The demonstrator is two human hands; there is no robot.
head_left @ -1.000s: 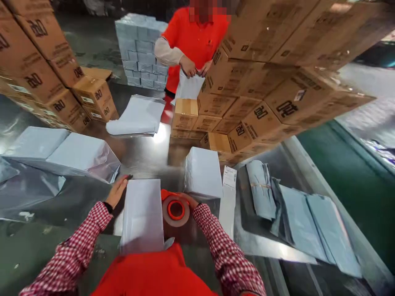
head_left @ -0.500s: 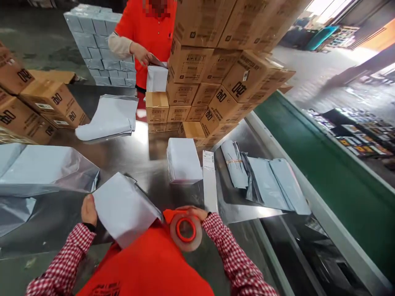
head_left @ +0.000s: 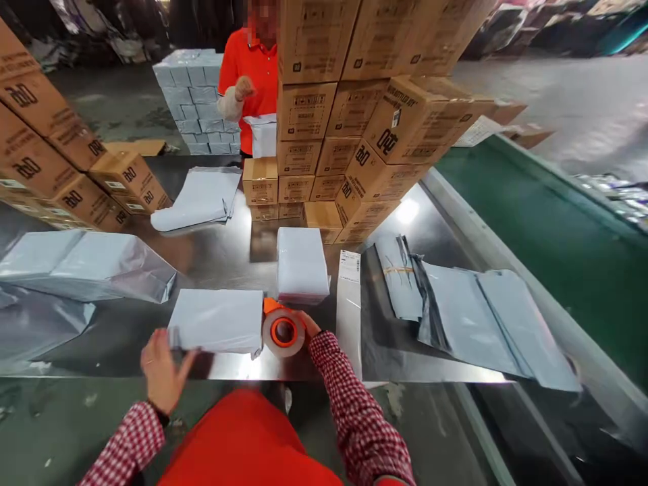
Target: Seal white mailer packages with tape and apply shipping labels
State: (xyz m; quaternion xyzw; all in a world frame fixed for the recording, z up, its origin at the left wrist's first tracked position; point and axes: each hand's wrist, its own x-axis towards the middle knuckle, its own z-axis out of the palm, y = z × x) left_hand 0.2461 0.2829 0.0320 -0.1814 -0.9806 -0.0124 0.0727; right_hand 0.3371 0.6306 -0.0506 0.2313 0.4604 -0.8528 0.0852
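The white packet (head_left: 217, 320) lies flat near the table's (head_left: 217, 263) front edge, its long side roughly along that edge, probably to keep it square to the body and within both hands' reach. The left hand (head_left: 165, 371) is spread wide at its near left corner, thumb out towards the front side (whether skin meets plastic, I cannot tell). The right hand (head_left: 310, 325) is closed on the outer side of the tape dispenser (head_left: 269, 334) — its roll faces up, just beside the packet's right end, a placing that seems to keep it handy. Both forearms reach forward and inward, the right one slanting in past the labelled strip (head_left: 348, 317). The white stack (head_left: 302, 260) sits just beyond the dispenser.
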